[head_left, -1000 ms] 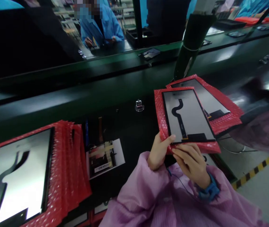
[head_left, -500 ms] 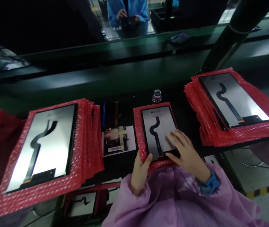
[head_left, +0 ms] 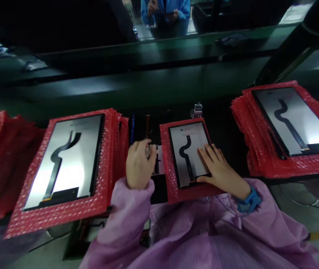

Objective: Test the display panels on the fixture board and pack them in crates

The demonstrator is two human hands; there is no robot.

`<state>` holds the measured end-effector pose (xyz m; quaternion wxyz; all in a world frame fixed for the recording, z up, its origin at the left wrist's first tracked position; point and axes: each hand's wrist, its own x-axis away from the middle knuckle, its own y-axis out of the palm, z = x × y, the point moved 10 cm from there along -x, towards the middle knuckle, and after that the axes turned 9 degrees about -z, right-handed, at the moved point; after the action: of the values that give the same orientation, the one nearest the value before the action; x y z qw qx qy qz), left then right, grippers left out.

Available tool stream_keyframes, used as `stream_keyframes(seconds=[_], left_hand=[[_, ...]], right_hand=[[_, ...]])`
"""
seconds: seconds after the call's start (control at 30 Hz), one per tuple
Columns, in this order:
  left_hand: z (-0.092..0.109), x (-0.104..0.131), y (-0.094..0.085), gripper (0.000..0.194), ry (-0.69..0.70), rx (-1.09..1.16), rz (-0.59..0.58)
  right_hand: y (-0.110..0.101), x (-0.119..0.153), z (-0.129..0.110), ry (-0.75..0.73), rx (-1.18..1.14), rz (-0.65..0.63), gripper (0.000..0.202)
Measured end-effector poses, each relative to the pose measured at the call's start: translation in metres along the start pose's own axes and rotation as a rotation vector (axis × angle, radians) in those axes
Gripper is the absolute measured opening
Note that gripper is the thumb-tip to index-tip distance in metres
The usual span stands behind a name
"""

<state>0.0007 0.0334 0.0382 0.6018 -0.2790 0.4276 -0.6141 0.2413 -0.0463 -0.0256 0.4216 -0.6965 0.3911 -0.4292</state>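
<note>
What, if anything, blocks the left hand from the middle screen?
Nothing visible blocks it. Between the left hand and the middle screen, a dark part on a white sheet and the red wrap's edge show, all low. The right hand rests on that screen.

Left hand [head_left: 140, 165] back uppermost, fingers curled under, thumb standing apart from forefinger; any grip hidden. Left forearm [head_left: 120, 220] sleeved, running steeply up from lower left. Right hand [head_left: 217, 169] flat, palm down, fingers spread, pointing inward and away; right forearm [head_left: 270, 213] sleeved, slanting in from lower right.
</note>
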Motion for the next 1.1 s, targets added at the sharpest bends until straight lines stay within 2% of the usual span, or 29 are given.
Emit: stream_keyframes(seconds=[0.03, 0.1, 0.2, 0.3, 0.37, 0.5, 0.63, 0.73, 0.83, 0.97, 1.1], left_hand=[[-0.004, -0.018, 0.002, 0.028, -0.01, -0.057, 0.018], [-0.014, -0.05, 0.017, 0.037, -0.054, -0.148, -0.04], [-0.025, -0.072, 0.038, 0.047, -0.125, -0.239, -0.143], [-0.031, -0.07, 0.038, 0.045, -0.185, -0.257, -0.124], [-0.037, -0.067, 0.034, 0.046, -0.211, -0.176, -0.072], [-0.056, -0.067, 0.028, 0.06, -0.199, 0.209, 0.057], [-0.067, -0.071, 0.032, 0.047, -0.133, 0.529, 0.078], [-0.068, -0.07, 0.032, 0.04, -0.113, 0.708, 0.118], [-0.064, -0.065, 0.027, 0.047, -0.08, 0.848, 0.19], [-0.054, -0.064, 0.024, 0.05, -0.027, 0.86, 0.169], [-0.049, -0.064, 0.021, 0.036, 0.021, 0.911, 0.171]], right_hand=[[-0.008, -0.002, -0.004, 0.0, 0.031, 0.021, 0.098], [-0.025, -0.011, -0.014, -0.033, 0.087, 0.067, 0.09], [-0.04, -0.033, -0.031, -0.134, 0.105, 0.076, 0.088], [-0.036, -0.057, -0.035, -0.174, 0.073, 0.032, 0.091], [-0.028, -0.065, -0.032, -0.177, 0.05, 0.015, 0.089], [-0.02, -0.065, -0.026, -0.186, -0.034, 0.06, 0.088], [-0.02, -0.064, -0.023, -0.191, -0.112, 0.087, 0.094], [-0.022, -0.067, -0.023, -0.192, -0.157, 0.084, 0.094], [-0.023, -0.069, -0.022, -0.181, -0.193, 0.082, 0.094], [-0.023, -0.07, -0.021, -0.165, -0.23, 0.078, 0.091], [-0.024, -0.07, -0.023, -0.18, -0.325, 0.075, 0.088]])
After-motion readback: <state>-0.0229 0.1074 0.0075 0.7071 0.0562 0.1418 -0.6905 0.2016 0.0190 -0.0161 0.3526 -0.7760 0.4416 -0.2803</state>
